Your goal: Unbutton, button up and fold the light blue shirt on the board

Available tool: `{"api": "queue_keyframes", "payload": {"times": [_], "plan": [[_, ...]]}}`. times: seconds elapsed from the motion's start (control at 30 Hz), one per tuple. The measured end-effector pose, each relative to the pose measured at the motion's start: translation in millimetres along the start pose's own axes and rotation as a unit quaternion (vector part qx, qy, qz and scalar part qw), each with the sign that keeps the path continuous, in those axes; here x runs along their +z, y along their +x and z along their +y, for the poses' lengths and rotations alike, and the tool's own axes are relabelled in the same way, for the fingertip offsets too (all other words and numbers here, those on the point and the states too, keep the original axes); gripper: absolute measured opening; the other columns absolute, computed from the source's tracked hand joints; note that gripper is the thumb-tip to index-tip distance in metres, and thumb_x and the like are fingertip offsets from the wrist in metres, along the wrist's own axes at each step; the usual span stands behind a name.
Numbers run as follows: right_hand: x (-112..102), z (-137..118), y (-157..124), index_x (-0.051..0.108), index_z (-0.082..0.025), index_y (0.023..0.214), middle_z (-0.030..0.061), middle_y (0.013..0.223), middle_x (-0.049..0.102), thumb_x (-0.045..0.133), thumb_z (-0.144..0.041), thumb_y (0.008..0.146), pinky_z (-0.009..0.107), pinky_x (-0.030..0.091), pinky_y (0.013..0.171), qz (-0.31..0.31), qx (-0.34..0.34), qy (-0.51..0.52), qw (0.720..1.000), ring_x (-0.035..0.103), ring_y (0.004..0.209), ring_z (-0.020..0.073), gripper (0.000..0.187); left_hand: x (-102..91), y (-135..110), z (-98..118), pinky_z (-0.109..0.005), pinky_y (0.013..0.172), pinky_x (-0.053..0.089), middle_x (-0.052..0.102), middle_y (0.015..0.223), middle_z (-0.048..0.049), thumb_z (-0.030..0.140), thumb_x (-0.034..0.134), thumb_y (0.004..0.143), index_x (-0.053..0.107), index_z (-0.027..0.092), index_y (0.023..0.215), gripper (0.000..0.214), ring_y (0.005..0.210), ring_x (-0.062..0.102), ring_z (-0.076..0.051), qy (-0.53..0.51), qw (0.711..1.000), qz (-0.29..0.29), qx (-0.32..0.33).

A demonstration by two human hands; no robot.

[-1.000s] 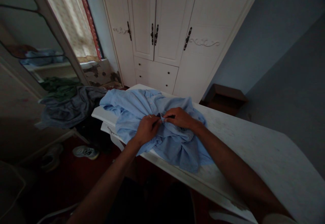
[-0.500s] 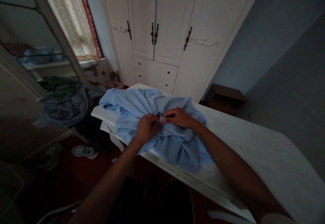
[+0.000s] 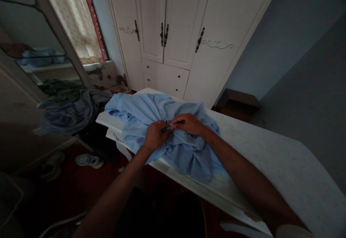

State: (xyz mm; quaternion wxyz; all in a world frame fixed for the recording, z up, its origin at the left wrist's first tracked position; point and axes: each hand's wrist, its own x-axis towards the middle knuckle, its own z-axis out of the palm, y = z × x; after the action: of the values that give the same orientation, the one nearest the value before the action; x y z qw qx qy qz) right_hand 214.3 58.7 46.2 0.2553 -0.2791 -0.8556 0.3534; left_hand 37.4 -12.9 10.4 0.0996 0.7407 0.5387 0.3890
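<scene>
A light blue button-up shirt (image 3: 140, 108) lies rumpled across the left part of a white table (image 3: 259, 148). My left hand (image 3: 156, 135) pinches a fold of it near the middle, a ring showing on one finger. Right beside it, my right hand (image 3: 189, 124) grips the same bit of cloth between thumb and fingers. The fingertips of both hands almost meet there. A small dark spot shows between them, too small to make out. Part of the shirt hangs toward the table's near edge.
Beyond the table stands a white wardrobe (image 3: 175, 25) with dark handles. Grey and green clothes (image 3: 72, 112) are heaped at the left, below a mirror (image 3: 40, 29). A sneaker (image 3: 89, 161) lies on the red floor. A brown wooden box (image 3: 238, 103) sits by the wall.
Both hands stay at the same spot on the shirt; the fingertips have shifted slightly and drawn closer over the cloth. The view has moved a little.
</scene>
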Motion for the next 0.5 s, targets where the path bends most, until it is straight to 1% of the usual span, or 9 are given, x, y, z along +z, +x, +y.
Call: {"api": "queue_keyframes", "payload": {"times": [0.13,0.33,0.4,0.47,0.5], "plan": [[2.7,10.0,3.4,0.076,-0.017,0.081,0.0041,0.079,0.074,0.074,-0.029,0.071,0.028,0.05,0.074,0.022,0.027,0.054,0.998,0.067,0.077,0.0174,0.016,0.8,0.5,-2.4,-0.029,0.069,0.045,0.067,0.075,-0.0032,0.033,0.059,0.086,0.071,0.02,0.079,0.019,0.073,0.061,-0.017,-0.022,1.0,0.005,-0.003],[10.5,20.5,2.9,0.076,-0.015,0.078,0.0023,0.073,0.072,0.081,-0.041,0.057,0.029,0.05,0.069,0.051,0.104,0.158,0.981,0.064,0.068,0.0155,0.034,0.4,0.3,-4.3,-0.03,0.073,0.047,0.067,0.078,-0.0028,0.033,0.061,0.085,0.071,0.021,0.08,0.017,0.076,0.062,-0.017,-0.064,0.998,0.01,-0.006],[13.1,25.2,2.6,0.075,-0.015,0.077,0.0011,0.069,0.07,0.082,-0.042,0.053,0.028,0.049,0.067,0.061,0.121,0.191,0.972,0.062,0.065,0.0142,0.037,0.3,0.2,-4.5,-0.031,0.074,0.048,0.068,0.078,-0.003,0.034,0.062,0.084,0.071,0.021,0.08,0.016,0.076,0.062,-0.018,-0.074,0.997,0.011,-0.003],[15.3,30.2,2.7,0.075,-0.015,0.077,0.0003,0.068,0.069,0.081,-0.041,0.053,0.028,0.047,0.066,0.065,0.128,0.206,0.968,0.06,0.063,0.0132,0.036,0.4,0.2,-4.5,-0.031,0.074,0.048,0.068,0.078,-0.0034,0.034,0.063,0.084,0.071,0.021,0.08,0.016,0.076,0.063,-0.018,-0.08,0.997,0.012,0.005],[16.2,32.4,2.8,0.075,-0.015,0.078,0.0002,0.068,0.069,0.079,-0.041,0.055,0.027,0.047,0.065,0.061,0.121,0.198,0.971,0.059,0.063,0.0128,0.035,0.5,0.3,-4.5,-0.031,0.074,0.048,0.068,0.078,-0.0037,0.033,0.063,0.084,0.071,0.021,0.08,0.016,0.076,0.063,-0.018,-0.081,0.997,0.014,0.009]]}}
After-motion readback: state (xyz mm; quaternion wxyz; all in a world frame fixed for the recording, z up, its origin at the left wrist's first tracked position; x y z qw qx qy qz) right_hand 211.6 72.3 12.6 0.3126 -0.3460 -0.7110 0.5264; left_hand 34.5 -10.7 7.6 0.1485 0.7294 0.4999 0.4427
